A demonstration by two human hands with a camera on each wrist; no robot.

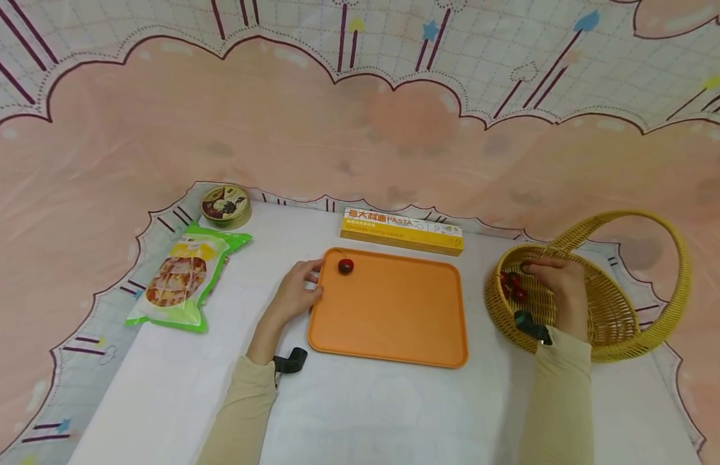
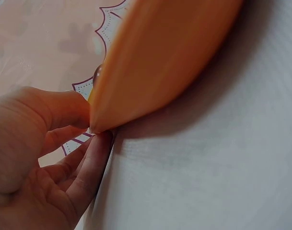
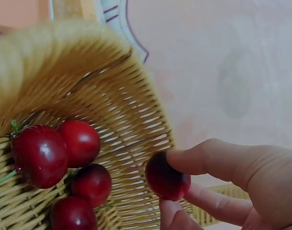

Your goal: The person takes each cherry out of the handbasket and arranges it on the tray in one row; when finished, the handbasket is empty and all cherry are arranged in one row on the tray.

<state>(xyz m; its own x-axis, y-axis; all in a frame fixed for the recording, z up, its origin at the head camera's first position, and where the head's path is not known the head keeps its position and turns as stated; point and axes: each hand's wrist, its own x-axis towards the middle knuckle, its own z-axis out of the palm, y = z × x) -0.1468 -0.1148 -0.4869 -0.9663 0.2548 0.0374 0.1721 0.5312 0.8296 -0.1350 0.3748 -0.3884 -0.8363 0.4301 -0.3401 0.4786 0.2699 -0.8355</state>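
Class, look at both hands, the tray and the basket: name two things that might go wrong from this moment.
1. The right hand pinches one cherry only at the fingertips, inside the basket; round and smooth, it may slip and drop back or roll off.
2. The left hand grips the tray at its corner; if the tray tilts, the cherry on it could roll away.
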